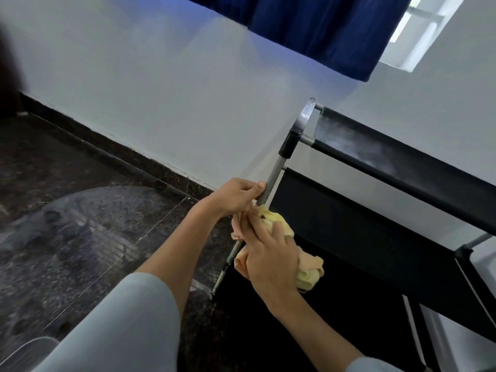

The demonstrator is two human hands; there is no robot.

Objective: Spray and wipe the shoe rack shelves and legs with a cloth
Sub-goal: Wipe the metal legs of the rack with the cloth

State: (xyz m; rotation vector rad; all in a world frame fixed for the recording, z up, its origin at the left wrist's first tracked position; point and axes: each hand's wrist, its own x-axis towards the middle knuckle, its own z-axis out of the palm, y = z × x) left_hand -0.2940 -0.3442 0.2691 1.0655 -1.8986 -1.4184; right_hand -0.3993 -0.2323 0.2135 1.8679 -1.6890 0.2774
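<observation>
Wiping the leg now. Far left of frame: dark speckled floor (pixel 80 157) and white wall (pixel 134 89). At centre our left hand (pixel 236 196) pinches the grey leg (pixel 273 175) of the shoe rack (pixel 375 237), steadying it. Just below and right of it, our right hand (pixel 271 259) curls its fingers round the yellow cloth (pixel 308 272), wrapped on the same leg. Black fabric shelves (pixel 402 162) fill the right side. Best to keep the cloth snug around the tube, slide along its length, brace firmly. No spray bottle visible.
</observation>
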